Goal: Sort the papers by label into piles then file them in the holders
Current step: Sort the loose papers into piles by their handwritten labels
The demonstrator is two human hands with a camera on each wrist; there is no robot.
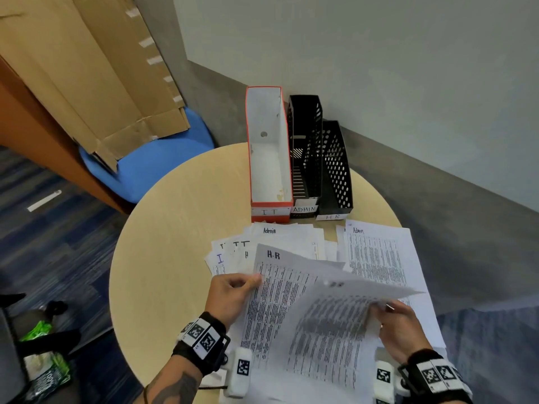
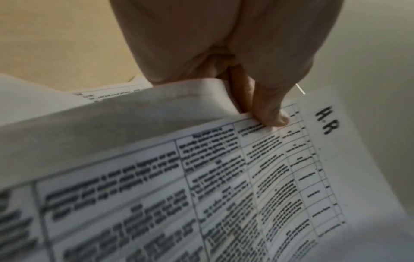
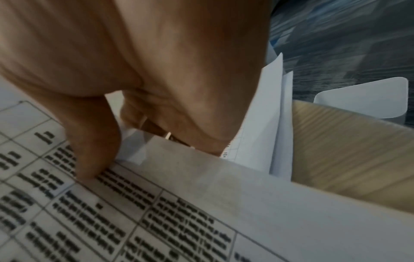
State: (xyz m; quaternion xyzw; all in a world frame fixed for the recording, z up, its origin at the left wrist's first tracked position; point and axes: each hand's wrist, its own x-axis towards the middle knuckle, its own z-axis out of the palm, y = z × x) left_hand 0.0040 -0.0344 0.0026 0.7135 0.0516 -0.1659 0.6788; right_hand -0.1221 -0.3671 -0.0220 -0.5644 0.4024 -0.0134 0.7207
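White H.R sheet (image 1: 277, 290) pinched by left hand (image 1: 230, 295) | right hand (image 1: 399, 328) lifts another sheet (image 1: 332, 330)

A round pale wood counter (image 1: 175, 228) is standing in a corner where a pale wall (image 1: 379, 53) is meeting a grey baseboard band (image 1: 437, 185). Blue striped carpet (image 1: 58, 243) is covering the floor. To the left a blue chair (image 1: 163, 161) is sitting just beside the counter, with flattened cardboard (image 1: 87, 68) leaning over its seat and an orange-brown wood panel (image 1: 35, 126) running behind it. Green packets (image 1: 40, 330) are lying on the floor at lower left. Even light is filling the room.
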